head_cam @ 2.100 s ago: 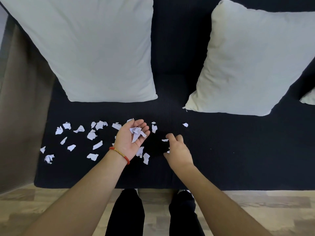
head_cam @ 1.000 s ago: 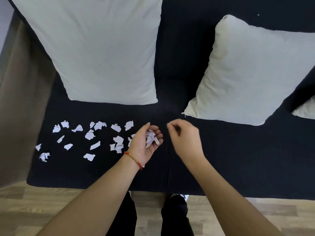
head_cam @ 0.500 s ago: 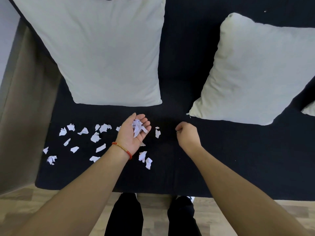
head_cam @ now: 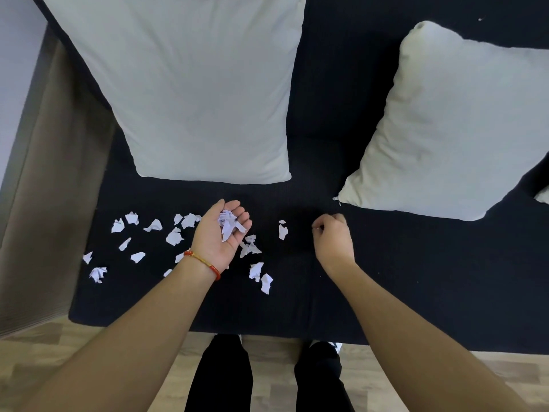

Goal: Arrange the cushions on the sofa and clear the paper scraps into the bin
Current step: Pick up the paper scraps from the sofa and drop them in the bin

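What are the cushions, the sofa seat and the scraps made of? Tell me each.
Cushions: off-white woven fabric, matte and softly creased, possibly cotton; the fibre can't be confirmed.
Sofa seat: black textile, matte, seemingly finely ribbed.
Paper scraps: thin white paper, crumpled, with torn edges and sharp folds.

A dark sofa seat spreads beneath both my hands. White paper scraps lie scattered on it: most to the left of my left hand, a few just right of that wrist, and one between it and my right hand. A large white cushion rests on the seat beyond my left hand. A second cushion sits tilted beyond my right hand, and a third cushion shows only its corner further right.
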Demonstrator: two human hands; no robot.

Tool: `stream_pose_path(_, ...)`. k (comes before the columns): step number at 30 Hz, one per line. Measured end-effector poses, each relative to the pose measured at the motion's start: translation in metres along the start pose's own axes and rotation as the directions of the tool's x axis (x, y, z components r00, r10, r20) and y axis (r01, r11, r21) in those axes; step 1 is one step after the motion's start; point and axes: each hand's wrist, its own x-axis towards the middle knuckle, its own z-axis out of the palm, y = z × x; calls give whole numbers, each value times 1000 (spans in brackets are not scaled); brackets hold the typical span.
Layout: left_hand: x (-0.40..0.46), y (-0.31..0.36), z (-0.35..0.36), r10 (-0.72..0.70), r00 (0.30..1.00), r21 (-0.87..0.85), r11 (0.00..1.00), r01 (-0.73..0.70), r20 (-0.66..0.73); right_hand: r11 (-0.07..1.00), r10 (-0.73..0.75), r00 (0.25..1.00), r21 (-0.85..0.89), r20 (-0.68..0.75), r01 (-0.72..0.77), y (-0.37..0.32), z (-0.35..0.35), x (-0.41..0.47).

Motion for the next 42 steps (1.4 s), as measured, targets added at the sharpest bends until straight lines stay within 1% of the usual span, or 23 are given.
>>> stream_pose_path(2, 0, 1, 1, 6, 1000, 2, 1000, -6, -6, 999, -51, 998, 9, 31, 51, 0, 1, 2)
stream_pose_path(4, -1, 1, 2, 6, 1000, -1, 1000, -6, -6, 995, -77, 994, 70, 82, 71, -9, 1, 3)
stream_pose_path(6, -2, 1, 4, 8, 1000, -1, 1000, -8, -5, 986, -135, 984, 109, 119, 123, -20, 3, 2)
stream_pose_path(9, -2, 2, 4, 13, 1000, 1, 1000, -13, -7, 976, -209, 960, 108, 189, 191, -34, 11, 1)
stream_pose_path(12, -4, 4, 1, 28, 1000, 15, 999, -28, -12, 962, -251, 917, -22, 308, 271, -43, 20, 1)
stream_pose_path(15, -5, 7, 1, 30, 999, 16, 999, -30, -17, 908, -298, 891, -186, 343, 375, -44, 28, -2)
stream_pose_path(18, -6, 7, 0, 27, 1000, 15, 1000, -27, -7, 845, -331, 868, -292, 370, 447, -39, 32, -7)
stream_pose_path(21, -5, 7, -2, 25, 1000, 15, 1000, -25, -2, 819, -289, 869, -365, 402, 442, -33, 33, -10)
stream_pose_path(23, -6, 5, -3, 22, 1000, 25, 999, -22, -5, 851, -251, 867, -328, 431, 409, -31, 32, -14)
stream_pose_path(25, -7, 1, -5, 38, 999, 75, 996, -37, -5, 930, -245, 898, -174, 365, 324, -33, 27, -22)
stream_pose_path(27, -7, -6, -9, 54, 999, 143, 988, -54, 2, 961, -275, 935, 23, 224, 277, -41, 19, -37)
stream_pose_path(30, -8, -21, -9, 30, 999, 166, 986, -32, 13, 913, -359, 926, 247, 115, 323, -65, 8, -67)
stream_pose_path(32, -12, -31, -10, -2, 1000, 163, 987, -2, 27, 881, -391, 913, 333, 117, 335, -81, 3, -82)
stream_pose_path(34, -16, -39, -9, -62, 994, 135, 990, 50, 85, 883, -430, 892, 270, 139, 383, -91, 3, -88)
stream_pose_path(35, -18, -42, -9, -92, 988, 122, 989, 77, 121, 871, -468, 876, 231, 117, 434, -93, 3, -89)
stream_pose_path(37, -18, -43, -7, -131, 980, 94, 989, 117, 149, 830, -514, 858, 246, -10, 501, -91, 2, -85)
stream_pose_path(38, -16, -41, -5, -134, 981, 79, 989, 124, 139, 827, -499, 862, 251, -84, 503, -87, 1, -80)
stream_pose_path(39, -13, -38, -4, -124, 986, 62, 991, 117, 114, 844, -463, 875, 231, -142, 484, -80, 0, -73)
stream_pose_path(40, -11, -32, -2, -106, 990, 45, 994, 102, 93, 880, -407, 900, 197, -156, 432, -70, -1, -63)
stream_pose_path(41, -9, -26, -2, -89, 993, 21, 996, 87, 76, 926, -329, 937, 155, -122, 345, -58, 1, -53)
stream_pose_path(42, -7, -19, -3, -75, 995, -8, 997, 76, 65, 966, -235, 971, 97, -54, 239, -46, 3, -43)
